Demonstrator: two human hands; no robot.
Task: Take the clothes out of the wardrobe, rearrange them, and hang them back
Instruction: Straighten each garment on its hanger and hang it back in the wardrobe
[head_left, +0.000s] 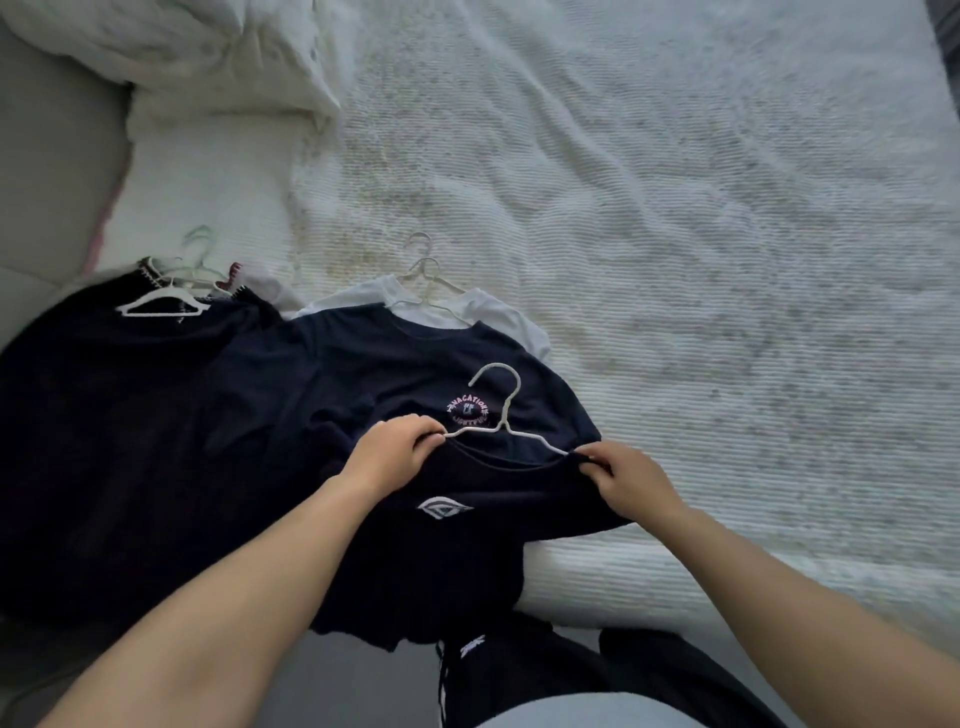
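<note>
**Q:** What's laid out where, and how does that top tee handle?

**Me:** Biggest first: the bed takes up most of what I see, and the clothes are piled at its near left corner. A black garment lies far left with a white hanger on it, a navy tee with a round logo sits in the middle over a white tee, and on top, closest to me, is the dark tee I'm working on. It's soft and floppy, light I'd guess, so no point lifting it by the cloth. I take it at the shoulders, where the wire hanger gives it something stiff.

**Q:** Which way is it pointing? And your hands?

**Me:** Collar away from me, hem toward me and drooping off the bed edge, so its long axis runs near to far. The hanger bar lies crosswise, hook pointing up the bed. My left hand is pinched on the hanger's left end at the collar; my right hand is pinching the fabric at the right shoulder over the hanger's tip.
</note>
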